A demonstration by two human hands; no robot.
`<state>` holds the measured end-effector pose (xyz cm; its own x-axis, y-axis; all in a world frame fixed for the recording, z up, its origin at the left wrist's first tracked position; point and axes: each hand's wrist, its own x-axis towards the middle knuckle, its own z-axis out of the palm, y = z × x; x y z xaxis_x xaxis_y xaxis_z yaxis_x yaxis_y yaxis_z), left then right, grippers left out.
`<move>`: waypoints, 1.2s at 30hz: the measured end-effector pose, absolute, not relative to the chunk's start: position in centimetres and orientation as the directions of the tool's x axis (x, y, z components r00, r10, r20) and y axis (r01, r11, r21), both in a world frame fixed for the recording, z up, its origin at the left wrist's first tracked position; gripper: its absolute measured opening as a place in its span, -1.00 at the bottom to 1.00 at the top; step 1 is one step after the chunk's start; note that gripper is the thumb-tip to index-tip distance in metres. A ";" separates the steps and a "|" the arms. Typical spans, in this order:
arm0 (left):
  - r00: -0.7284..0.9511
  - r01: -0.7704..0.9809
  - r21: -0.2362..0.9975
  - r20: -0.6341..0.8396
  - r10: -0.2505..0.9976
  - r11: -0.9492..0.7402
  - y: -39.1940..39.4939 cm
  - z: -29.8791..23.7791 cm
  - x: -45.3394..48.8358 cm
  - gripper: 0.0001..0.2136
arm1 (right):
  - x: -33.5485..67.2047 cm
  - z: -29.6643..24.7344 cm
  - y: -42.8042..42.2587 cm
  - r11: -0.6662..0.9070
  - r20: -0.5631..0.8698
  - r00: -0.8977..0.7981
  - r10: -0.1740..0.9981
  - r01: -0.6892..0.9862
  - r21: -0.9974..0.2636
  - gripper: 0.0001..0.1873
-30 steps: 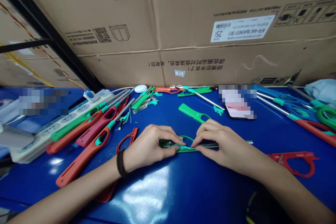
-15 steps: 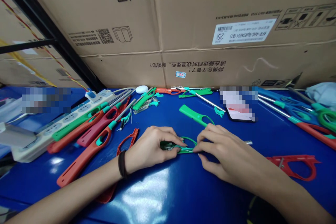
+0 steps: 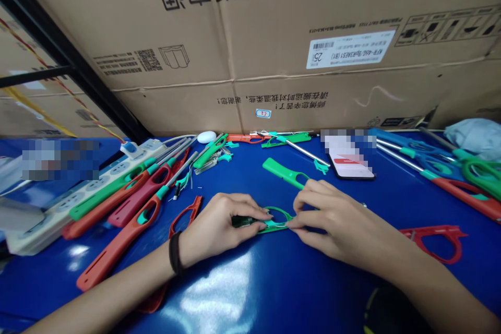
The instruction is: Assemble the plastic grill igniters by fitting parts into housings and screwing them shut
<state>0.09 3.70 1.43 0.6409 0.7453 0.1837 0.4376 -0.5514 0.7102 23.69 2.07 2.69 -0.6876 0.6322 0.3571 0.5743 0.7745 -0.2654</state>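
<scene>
My left hand (image 3: pixel 219 224) and my right hand (image 3: pixel 332 216) meet over a green lighter shell (image 3: pixel 276 219) lying flat on the blue table (image 3: pixel 250 282). Left fingers press and pinch its dark inner part at the left end. Right fingers pinch the shell's right end, where thin wires show. A second green shell half (image 3: pixel 282 172) lies just behind my right hand. A black band circles my left wrist.
Several long red, green and magenta lighters (image 3: pixel 129 203) lie at the left beside a white power strip (image 3: pixel 90 188). More lighters (image 3: pixel 450 177) lie at the right, a phone (image 3: pixel 350 166) behind, an empty red shell (image 3: pixel 434 242) at right. Cardboard boxes (image 3: pixel 274 47) wall the back.
My right hand has slid left along the shell and now covers the metal rod that stuck out to the right. The view shifted slightly. The left hand keeps its grip.
</scene>
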 end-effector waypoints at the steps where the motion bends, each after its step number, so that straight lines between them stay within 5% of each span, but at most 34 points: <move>1: 0.640 0.437 0.710 0.186 0.745 -0.552 3.7 1.4 0.1 -0.82 | 23.8 2.7 2.1 0.775 0.365 -0.684 0.632 0.573 -0.267 -0.89; 8: 0.659 0.423 0.670 0.236 0.714 -0.611 3.5 1.3 0.0 -0.82 | 23.3 2.2 1.9 0.744 0.281 -0.689 0.669 0.615 -0.264 -0.88; 17: 0.793 0.450 0.378 0.248 0.557 -0.809 3.0 1.6 -0.4 -0.74 | 22.5 2.2 1.7 0.695 0.199 -0.668 0.717 0.663 -0.279 -0.86; 25: 0.757 0.501 0.408 0.222 0.615 -0.763 2.8 1.5 0.0 -0.75 | 23.0 1.9 1.8 0.705 0.212 -0.675 0.707 0.645 -0.296 -0.86; 36: 0.799 0.512 0.081 0.320 0.508 -0.855 1.9 1.1 -0.2 -0.73 | 23.1 2.3 1.9 0.684 0.200 -0.660 0.724 0.648 -0.336 -0.86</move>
<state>-0.20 1.89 1.05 0.7993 0.5084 0.3203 0.5117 -0.8553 0.0807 23.11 1.87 2.27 -0.6605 0.7237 0.2002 0.6477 0.6840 -0.3356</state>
